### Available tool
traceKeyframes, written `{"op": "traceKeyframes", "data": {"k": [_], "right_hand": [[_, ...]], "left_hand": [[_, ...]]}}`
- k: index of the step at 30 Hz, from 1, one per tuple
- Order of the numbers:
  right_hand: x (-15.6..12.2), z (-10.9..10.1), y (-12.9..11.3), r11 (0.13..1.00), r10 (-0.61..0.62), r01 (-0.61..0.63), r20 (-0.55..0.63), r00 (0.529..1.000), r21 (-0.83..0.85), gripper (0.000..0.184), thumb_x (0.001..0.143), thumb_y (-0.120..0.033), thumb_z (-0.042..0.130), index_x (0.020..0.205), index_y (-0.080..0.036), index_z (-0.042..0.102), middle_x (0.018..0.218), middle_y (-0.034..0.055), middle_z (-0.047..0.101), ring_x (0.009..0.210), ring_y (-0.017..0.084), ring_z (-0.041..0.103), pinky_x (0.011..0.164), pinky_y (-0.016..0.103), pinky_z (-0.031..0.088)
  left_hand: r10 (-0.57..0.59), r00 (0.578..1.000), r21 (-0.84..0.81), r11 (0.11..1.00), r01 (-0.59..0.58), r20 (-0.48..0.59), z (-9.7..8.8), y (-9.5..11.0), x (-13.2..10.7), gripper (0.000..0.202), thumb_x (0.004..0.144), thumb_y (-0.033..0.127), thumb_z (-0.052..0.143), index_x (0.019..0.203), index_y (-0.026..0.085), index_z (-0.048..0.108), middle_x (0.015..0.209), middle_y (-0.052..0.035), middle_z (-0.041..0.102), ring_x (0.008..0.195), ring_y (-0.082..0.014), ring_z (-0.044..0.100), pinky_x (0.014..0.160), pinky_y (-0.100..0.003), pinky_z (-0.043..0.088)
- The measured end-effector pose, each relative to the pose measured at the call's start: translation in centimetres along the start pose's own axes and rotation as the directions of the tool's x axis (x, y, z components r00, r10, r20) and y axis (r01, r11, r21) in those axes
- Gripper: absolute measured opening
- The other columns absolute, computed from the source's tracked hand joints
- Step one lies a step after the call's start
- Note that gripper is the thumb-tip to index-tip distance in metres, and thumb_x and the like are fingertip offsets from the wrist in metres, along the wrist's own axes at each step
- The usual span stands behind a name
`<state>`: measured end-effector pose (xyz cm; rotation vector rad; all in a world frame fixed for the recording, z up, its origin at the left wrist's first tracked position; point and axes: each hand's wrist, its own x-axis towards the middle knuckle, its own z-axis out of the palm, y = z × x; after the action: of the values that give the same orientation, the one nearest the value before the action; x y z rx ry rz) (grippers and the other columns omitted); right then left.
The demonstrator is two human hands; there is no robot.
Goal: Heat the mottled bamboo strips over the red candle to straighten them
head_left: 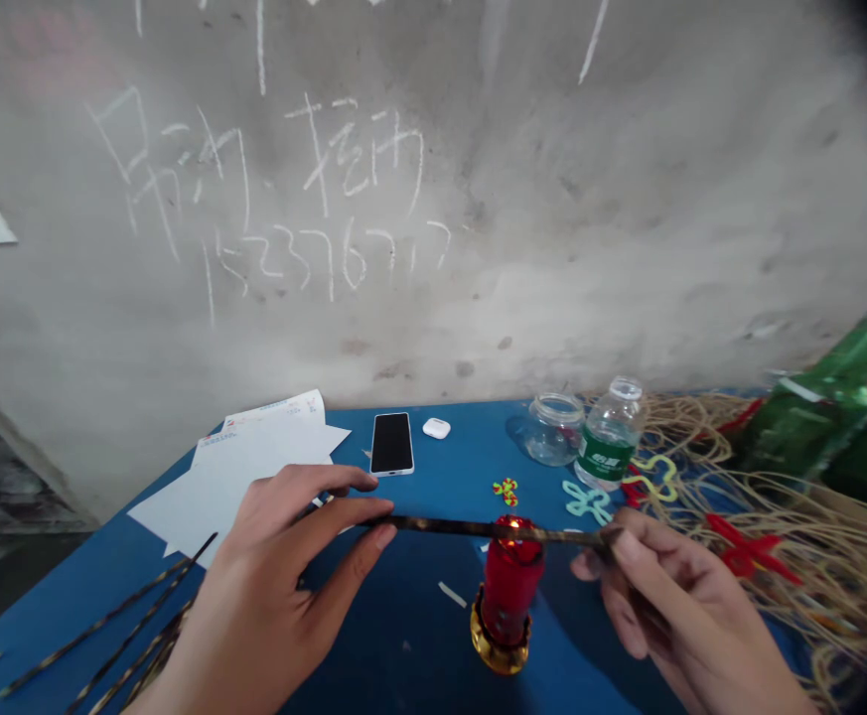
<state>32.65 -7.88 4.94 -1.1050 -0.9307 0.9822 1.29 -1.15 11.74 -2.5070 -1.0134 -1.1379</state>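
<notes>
Both of my hands hold one thin dark stick (470, 529) level over a lit red candle (511, 586) in a gold base. My left hand (284, 566) pinches the stick's left end between thumb and fingers. My right hand (656, 596) is closed on the right end. The small flame sits right under the stick's middle. More dark sticks (105, 636) lie on the blue table (418, 636) by my left wrist.
White papers (246, 467), a black phone (392, 443) and a white earbud case (437, 428) lie at the back. A glass jar (552, 429) and a plastic bottle (612, 437) stand right of centre, beside straw-coloured fibres (797, 516), small coloured shapes and green bottles (827, 407).
</notes>
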Motion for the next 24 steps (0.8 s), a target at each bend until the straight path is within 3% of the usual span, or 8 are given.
{"op": "traceKeyframes", "data": {"k": [6, 15, 21, 24], "right_hand": [[0.05, 0.47, -0.49, 1.0, 0.016, -0.016, 0.02, 1.0, 0.011, 0.042, 0.083, -0.062, 0.085, 0.086, -0.022, 0.076, 0.055, 0.0004, 0.066, 0.041, 0.012, 0.052, 0.046, 0.025, 0.04], [0.18, 0.34, -0.56, 1.0, 0.003, -0.003, -0.002, 1.0, -0.025, 0.039, 0.081, -0.061, 0.088, 0.091, -0.023, 0.082, 0.046, -0.0003, 0.062, 0.042, 0.016, 0.056, 0.045, 0.027, 0.044], [0.45, 0.46, -0.82, 0.999, -0.015, 0.015, 0.002, 1.0, -0.048, 0.041, 0.079, -0.06, 0.089, 0.088, -0.022, 0.082, 0.071, 0.0069, 0.078, 0.039, 0.011, 0.054, 0.044, 0.027, 0.044], [0.42, 0.41, -0.82, 0.999, -0.016, 0.017, 0.011, 1.0, -0.048, 0.04, 0.079, -0.06, 0.089, 0.089, -0.021, 0.082, 0.072, 0.0075, 0.079, 0.039, 0.011, 0.054, 0.043, 0.026, 0.044]], "left_hand": [[0.006, 1.0, 0.008, 1.0, -0.006, -0.025, -0.07, -0.18, 0.1, 0.019, 0.1, 0.023, 0.072, 0.115, 0.034, 0.073, 0.12, -0.0008, 0.072, 0.111, -0.0233, 0.068, 0.093, -0.04, 0.05], [-0.009, 0.999, 0.021, 1.0, 0.01, -0.05, 0.08, -0.35, 0.61, 0.016, 0.1, 0.025, 0.071, 0.112, 0.034, 0.074, 0.117, -0.0001, 0.074, 0.11, -0.0236, 0.069, 0.094, -0.04, 0.049], [-0.039, 0.999, 0.011, 0.999, 0.039, -0.038, 0.17, -0.88, 0.33, 0.014, 0.099, 0.027, 0.073, 0.111, 0.035, 0.075, 0.118, 0.0002, 0.074, 0.111, -0.0243, 0.069, 0.094, -0.04, 0.05], [-0.031, 0.999, 0.004, 1.0, 0.031, -0.039, 0.17, -1.01, 0.23, 0.015, 0.099, 0.026, 0.073, 0.112, 0.035, 0.075, 0.118, 0.0006, 0.074, 0.111, -0.0235, 0.069, 0.095, -0.039, 0.05]]}}
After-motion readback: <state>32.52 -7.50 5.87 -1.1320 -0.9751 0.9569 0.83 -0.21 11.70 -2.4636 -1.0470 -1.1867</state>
